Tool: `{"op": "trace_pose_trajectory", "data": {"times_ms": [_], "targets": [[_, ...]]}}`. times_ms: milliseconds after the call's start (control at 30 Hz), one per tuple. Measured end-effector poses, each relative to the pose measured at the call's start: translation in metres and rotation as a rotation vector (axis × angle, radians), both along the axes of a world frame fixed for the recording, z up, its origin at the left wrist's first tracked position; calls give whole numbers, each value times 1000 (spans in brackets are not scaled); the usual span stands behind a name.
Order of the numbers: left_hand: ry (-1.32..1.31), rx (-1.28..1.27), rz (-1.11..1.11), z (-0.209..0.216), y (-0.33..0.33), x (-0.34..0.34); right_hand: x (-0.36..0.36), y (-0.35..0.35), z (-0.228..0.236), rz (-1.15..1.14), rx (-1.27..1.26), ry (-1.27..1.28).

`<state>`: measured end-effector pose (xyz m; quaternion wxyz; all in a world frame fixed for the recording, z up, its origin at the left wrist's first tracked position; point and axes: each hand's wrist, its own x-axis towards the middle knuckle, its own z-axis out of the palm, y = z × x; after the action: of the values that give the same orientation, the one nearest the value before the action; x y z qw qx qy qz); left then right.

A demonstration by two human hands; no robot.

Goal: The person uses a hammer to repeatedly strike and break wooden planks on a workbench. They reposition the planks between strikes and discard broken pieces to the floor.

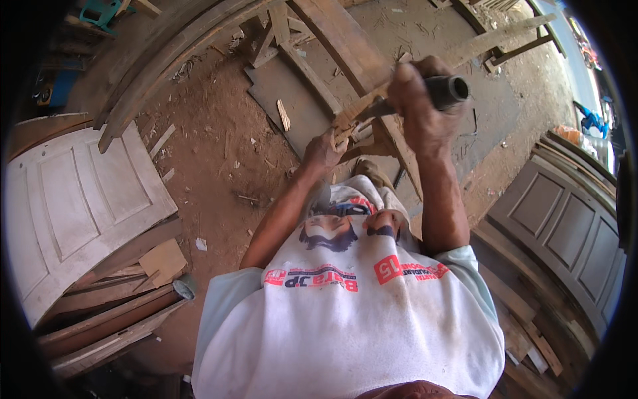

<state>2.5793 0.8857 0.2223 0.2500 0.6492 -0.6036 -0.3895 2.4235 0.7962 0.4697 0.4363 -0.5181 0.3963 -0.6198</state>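
My right hand (420, 110) is wrapped round a tool with a thick dark tubular handle (446, 92), its hollow end toward the right. The tool's dark narrow part (375, 110) points left, to a pale piece of wood (352, 114). Some motion blur smears this hand, and I cannot make out the tool's kind. Closed on the near left end of that wood is my left hand (321, 153), lower and to the left of the right one. Both hands are over a wooden bench (342, 50) with a long brown plank top.
A white panelled door (80, 193) lies at the left, above stacked boards (113, 312). Another panelled door (558, 233) leans on timber at the right. Wood shavings and scraps (284, 114) litter the dirt floor. Long beams (179, 53) run across the upper left.
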Motion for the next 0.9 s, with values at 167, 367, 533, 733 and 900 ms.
{"op": "trace_pose_trajectory", "data": {"times_ms": [167, 367, 533, 733, 900], "targets": [[-93, 48, -50, 12, -1, -8, -47, -48, -18, 111, 55, -350], [-64, 79, 2, 6, -9, 7, -15, -36, -18, -10, 38, 86], [-149, 25, -7, 9, -13, -8, -30, -72, -10, 106, 95, -244], [-127, 73, -22, -9, -7, 3, 25, -10, 19, 140, -73, 318], [-120, -17, 49, 11, -10, -8, -41, -80, -17, 143, 185, -288]]}}
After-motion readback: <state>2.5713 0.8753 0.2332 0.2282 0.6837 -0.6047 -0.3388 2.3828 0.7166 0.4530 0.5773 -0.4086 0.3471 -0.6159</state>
